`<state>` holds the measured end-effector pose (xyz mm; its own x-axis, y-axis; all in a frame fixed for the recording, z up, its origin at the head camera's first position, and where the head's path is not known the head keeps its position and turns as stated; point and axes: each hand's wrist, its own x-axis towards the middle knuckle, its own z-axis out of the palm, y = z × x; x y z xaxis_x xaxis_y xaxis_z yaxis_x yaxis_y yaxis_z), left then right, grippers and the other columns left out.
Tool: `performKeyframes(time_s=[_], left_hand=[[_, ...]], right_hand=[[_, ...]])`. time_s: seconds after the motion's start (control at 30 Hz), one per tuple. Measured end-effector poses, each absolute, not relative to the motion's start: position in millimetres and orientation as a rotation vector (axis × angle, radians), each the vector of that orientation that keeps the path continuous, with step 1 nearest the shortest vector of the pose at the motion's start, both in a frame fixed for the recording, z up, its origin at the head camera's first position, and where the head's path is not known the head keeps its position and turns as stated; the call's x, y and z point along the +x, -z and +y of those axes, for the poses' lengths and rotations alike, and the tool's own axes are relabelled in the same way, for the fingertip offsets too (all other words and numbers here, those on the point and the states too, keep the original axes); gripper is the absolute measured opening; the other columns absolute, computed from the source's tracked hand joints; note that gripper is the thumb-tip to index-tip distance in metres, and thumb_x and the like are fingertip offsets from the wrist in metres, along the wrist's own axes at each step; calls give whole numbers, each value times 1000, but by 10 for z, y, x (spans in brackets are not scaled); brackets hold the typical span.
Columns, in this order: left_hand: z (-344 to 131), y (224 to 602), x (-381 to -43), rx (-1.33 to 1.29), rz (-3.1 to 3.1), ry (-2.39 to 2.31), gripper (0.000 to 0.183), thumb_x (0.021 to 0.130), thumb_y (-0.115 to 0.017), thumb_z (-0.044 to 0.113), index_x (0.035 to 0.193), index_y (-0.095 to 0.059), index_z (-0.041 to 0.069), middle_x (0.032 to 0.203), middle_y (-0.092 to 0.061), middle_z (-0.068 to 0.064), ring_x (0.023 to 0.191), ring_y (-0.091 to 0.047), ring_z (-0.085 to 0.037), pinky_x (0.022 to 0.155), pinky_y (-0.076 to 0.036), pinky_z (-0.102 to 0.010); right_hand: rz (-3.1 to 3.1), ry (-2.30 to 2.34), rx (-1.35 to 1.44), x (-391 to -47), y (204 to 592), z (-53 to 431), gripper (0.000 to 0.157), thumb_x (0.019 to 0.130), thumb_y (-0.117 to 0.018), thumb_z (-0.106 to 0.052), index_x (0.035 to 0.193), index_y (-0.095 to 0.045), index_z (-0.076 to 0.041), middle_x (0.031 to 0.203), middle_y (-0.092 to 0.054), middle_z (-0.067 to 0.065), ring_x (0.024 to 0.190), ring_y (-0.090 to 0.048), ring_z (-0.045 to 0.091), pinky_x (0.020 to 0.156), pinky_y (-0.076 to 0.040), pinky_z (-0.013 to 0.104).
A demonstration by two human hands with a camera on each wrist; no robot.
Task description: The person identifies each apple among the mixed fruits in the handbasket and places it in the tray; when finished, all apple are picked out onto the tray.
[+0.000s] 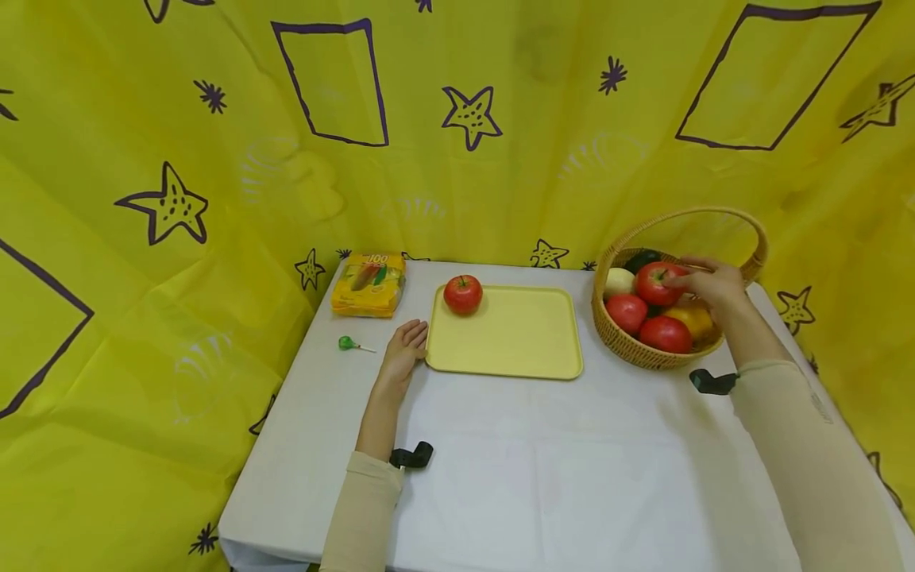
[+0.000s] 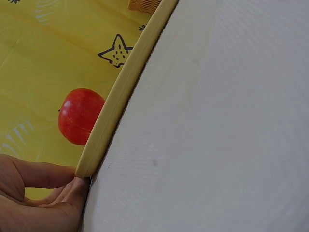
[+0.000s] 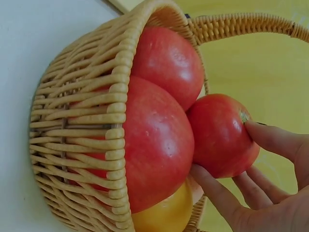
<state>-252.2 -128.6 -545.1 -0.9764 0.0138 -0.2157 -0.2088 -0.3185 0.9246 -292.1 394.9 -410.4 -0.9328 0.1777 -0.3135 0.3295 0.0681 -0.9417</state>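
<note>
My right hand (image 1: pixel 715 286) reaches into a wicker basket (image 1: pixel 629 349) on the right and holds a red apple (image 1: pixel 658 284) between thumb and fingers, the thumb by its stem in the right wrist view. Other red fruits (image 3: pixel 159 145), a yellow fruit (image 1: pixel 689 322), a pale round one (image 1: pixel 618 283) and a dark green one (image 1: pixel 642 259) lie under and around it. On the left, my left hand (image 1: pixel 403 349) pinches the rim of a pale yellow tray (image 1: pixel 515 334) at its near left side. Another red apple (image 1: pixel 463 295) sits in the tray's far left corner.
Left of the tray, a yellow packet (image 1: pixel 368 284) lies at the back of the table, with a green lollipop (image 1: pixel 347 343) in front of it. The basket's tall handle (image 1: pixel 686 213) arches above the fruit. A yellow patterned curtain (image 1: pixel 500 183) hangs behind the white-covered table (image 1: pixel 529 477).
</note>
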Motion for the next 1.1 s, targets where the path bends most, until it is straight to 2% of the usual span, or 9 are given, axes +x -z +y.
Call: performKeyframes(time_s=[0.1, 0.2, 0.3, 0.37, 0.47, 0.6, 0.7, 0.9, 1.1], left_hand=[[-1273, 5445, -2529, -254, 1749, -2429, 77, 86, -39, -31, 158, -28, -6, 162, -35, -26, 153, -34, -34, 125, -32, -41], [-1262, 5437, -2529, -260, 1749, -2430, 77, 86, -39, -31, 158, -28, -6, 162, -36, -26, 152, -35, -34, 125, -32, -41], [-1264, 5441, -2528, -262, 1749, -2431, 77, 86, -39, -31, 158, -28, -7, 162, -36, -26, 152, -35, -34, 125, -32, -41], [-1269, 5443, -2528, -263, 1750, -2432, 76, 86, -39, -31, 158, -28, -7, 162, -36, -26, 152, -34, -35, 125, -32, -41], [-1278, 5445, -2528, -268, 1751, -2435, 77, 85, -40, -31, 157, -29, -7, 162, -36, -26, 152, -35, -35, 125, -32, -41], [-1288, 5446, -2525, -270, 1756, -2429, 77, 85, -40, -31, 157, -29, -7, 162, -36, -26, 152, -35, -34, 125, -32, -40], [-1294, 5450, -2524, -266, 1757, -2423, 77, 86, -40, -31, 157, -28, -6, 162, -36, -26, 152, -35, -34, 125, -32, -40], [-1293, 5447, -2521, -273, 1762, -2416, 76, 86, -40, -30, 157, -29, -6, 162, -37, -25, 152, -35, -33, 125, -32, -40], [-1284, 5452, -2526, -268, 1763, -2415, 75, 87, -40, -30, 158, -28, -7, 162, -36, -26, 152, -35, -35, 125, -32, -41]], right_hand=[[2173, 2055, 523, -2885, 4074, 3940, 85, 91, -80, -4, 161, -33, -5, 95, -63, -18, 76, -70, 5, 72, -65, 28], [2162, 2074, 521, -2849, 4027, 3923, 86, 91, -79, -6, 163, -31, -5, 100, -62, -17, 77, -71, 4, 74, -65, 28], [2123, 2128, 514, -2827, 3994, 3910, 75, 91, -79, -4, 156, -41, -10, 103, -64, -16, 78, -72, 6, 75, -65, 29], [2096, 2160, 506, -2813, 3972, 3901, 69, 91, -79, -3, 150, -45, -12, 114, -62, -11, 79, -73, 6, 75, -65, 29], [2073, 2183, 506, -2794, 3944, 3886, 67, 90, -80, -4, 147, -46, -13, 120, -60, -8, 79, -74, 7, 73, -64, 29], [2047, 2222, 484, -2756, 3918, 3871, 67, 90, -79, -2, 147, -45, -10, 101, -68, -15, 75, -76, 9, 66, -64, 28], [2035, 2239, 454, -2719, 3904, 3867, 58, 91, -78, -1, 139, -50, -12, 89, -72, -17, 74, -76, 11, 64, -64, 28], [1995, 2257, 402, -2647, 3877, 3853, 42, 90, -79, -3, 124, -58, -17, 92, -74, -16, 81, -75, 11, 71, -65, 31], [1924, 2341, 359, -2579, 3822, 3772, 35, 91, -77, 2, 116, -63, -17, 96, -75, -11, 83, -76, 13, 70, -65, 35]])
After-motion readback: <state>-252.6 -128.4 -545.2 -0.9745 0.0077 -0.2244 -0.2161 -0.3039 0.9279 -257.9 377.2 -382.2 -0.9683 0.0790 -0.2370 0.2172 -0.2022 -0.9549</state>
